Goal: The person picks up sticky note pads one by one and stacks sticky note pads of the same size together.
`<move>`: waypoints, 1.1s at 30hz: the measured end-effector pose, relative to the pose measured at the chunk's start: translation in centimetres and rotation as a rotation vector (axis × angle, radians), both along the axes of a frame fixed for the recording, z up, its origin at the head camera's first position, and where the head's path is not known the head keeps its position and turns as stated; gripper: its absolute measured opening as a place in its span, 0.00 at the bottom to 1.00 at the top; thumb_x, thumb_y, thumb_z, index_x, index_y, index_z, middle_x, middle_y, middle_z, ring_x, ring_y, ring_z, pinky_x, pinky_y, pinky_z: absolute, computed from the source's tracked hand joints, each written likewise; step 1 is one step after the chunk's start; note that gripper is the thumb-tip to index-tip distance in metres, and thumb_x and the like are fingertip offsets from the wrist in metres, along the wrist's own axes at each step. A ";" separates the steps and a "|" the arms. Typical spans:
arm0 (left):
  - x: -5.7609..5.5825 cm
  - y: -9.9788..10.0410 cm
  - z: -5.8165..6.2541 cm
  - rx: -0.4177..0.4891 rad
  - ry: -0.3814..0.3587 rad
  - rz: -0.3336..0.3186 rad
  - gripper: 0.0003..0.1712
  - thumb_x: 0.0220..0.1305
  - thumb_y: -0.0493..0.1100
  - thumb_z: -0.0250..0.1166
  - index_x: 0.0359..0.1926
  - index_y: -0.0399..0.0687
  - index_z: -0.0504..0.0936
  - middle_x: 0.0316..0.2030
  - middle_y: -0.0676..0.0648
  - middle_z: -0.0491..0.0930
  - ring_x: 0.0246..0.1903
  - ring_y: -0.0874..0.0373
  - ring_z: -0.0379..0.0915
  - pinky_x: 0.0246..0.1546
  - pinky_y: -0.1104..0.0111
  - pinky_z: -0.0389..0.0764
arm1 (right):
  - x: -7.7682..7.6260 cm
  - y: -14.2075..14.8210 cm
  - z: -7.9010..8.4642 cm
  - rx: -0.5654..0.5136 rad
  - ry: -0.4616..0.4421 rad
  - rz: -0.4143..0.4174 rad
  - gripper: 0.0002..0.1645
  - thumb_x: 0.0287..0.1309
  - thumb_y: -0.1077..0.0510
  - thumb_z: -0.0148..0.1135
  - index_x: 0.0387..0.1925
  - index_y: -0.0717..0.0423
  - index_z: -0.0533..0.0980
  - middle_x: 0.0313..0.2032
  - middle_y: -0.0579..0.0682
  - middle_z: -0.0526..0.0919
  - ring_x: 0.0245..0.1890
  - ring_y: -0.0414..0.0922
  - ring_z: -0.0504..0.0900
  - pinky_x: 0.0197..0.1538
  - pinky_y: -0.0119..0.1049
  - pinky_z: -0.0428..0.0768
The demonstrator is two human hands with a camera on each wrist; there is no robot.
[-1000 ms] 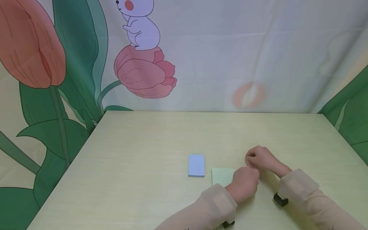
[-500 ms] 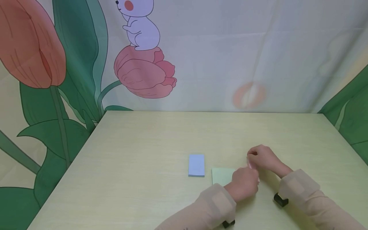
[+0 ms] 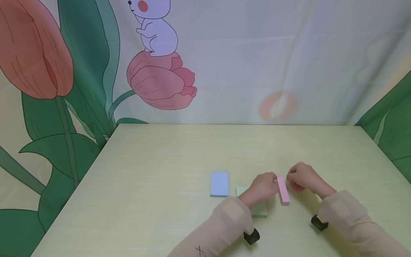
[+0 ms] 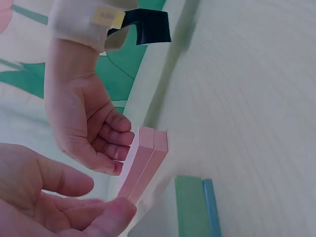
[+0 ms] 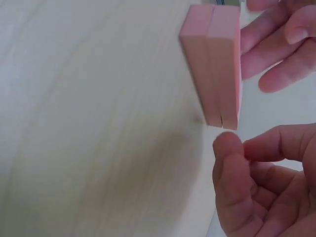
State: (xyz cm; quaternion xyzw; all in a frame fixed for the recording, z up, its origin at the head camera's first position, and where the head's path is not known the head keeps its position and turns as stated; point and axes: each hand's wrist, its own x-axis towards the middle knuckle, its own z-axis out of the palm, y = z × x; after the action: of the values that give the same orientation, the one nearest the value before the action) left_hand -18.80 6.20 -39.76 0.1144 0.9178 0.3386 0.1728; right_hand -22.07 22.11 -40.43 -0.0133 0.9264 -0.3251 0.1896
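A narrow pink sticky note pad [image 3: 283, 191], its side split by a seam into two layers, lies on the table between the hands. My left hand [image 3: 262, 186] reaches over the green sticky note pad [image 3: 260, 213], partly hiding it. In the left wrist view, my left fingertips [image 4: 121, 210] are right at the pink pad's end, with the thumb spread away. To the right of the pink pad, my right hand [image 3: 302, 176] stands apart from it. Its fingers are loosely bent, and in the right wrist view thumb and index finger [image 5: 229, 143] meet with nothing visible between them.
A blue sticky note pad [image 3: 219, 184] lies to the left of the green one. Both sleeves carry small black wrist cameras [image 3: 319, 223] close above the table [image 3: 144, 185]. A printed curtain [image 3: 237, 71] hangs behind the table's far edge.
The hands, close together before, have moved apart. The left went away from me and slightly left, the right moved right. The pink pad, mostly hidden before, now lies uncovered.
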 end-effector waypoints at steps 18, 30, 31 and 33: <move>0.1 0.4 -0.8 0.313 -0.177 0.122 0.11 0.55 0.31 0.49 0.18 0.44 0.63 0.16 0.51 0.65 0.16 0.61 0.59 0.17 0.75 0.56 | 0.8 -0.8 -0.3 -0.073 -0.123 -0.023 0.14 0.53 0.66 0.45 0.34 0.71 0.75 0.18 0.52 0.78 0.16 0.41 0.78 0.23 0.33 0.78; 0.3 0.5 -1.1 0.387 -0.200 0.150 0.08 0.55 0.30 0.49 0.22 0.41 0.68 0.14 0.52 0.63 0.15 0.62 0.56 0.16 0.75 0.55 | 1.2 -1.2 -0.5 -0.079 -0.087 -0.040 0.14 0.52 0.67 0.44 0.34 0.73 0.74 0.15 0.50 0.76 0.14 0.39 0.76 0.21 0.32 0.77; 0.3 0.5 -1.1 0.387 -0.201 0.151 0.07 0.55 0.30 0.49 0.23 0.40 0.69 0.14 0.52 0.63 0.15 0.61 0.56 0.17 0.75 0.56 | 1.3 -1.2 -0.4 -0.081 -0.087 -0.041 0.14 0.52 0.67 0.44 0.34 0.73 0.74 0.15 0.50 0.76 0.14 0.39 0.76 0.21 0.32 0.77; 0.3 0.5 -1.0 0.384 -0.208 0.158 0.06 0.55 0.30 0.49 0.29 0.36 0.73 0.13 0.51 0.64 0.15 0.61 0.56 0.17 0.74 0.56 | 1.3 -1.2 -0.4 -0.083 -0.089 -0.042 0.14 0.52 0.67 0.44 0.34 0.73 0.74 0.15 0.50 0.77 0.14 0.39 0.76 0.21 0.32 0.77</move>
State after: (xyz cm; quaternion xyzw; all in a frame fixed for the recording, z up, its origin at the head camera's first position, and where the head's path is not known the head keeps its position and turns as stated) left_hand -18.46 6.69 -40.78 0.0375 0.8199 0.5294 0.2147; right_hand -20.74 20.88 -40.79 0.0127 0.9027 -0.3676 0.2230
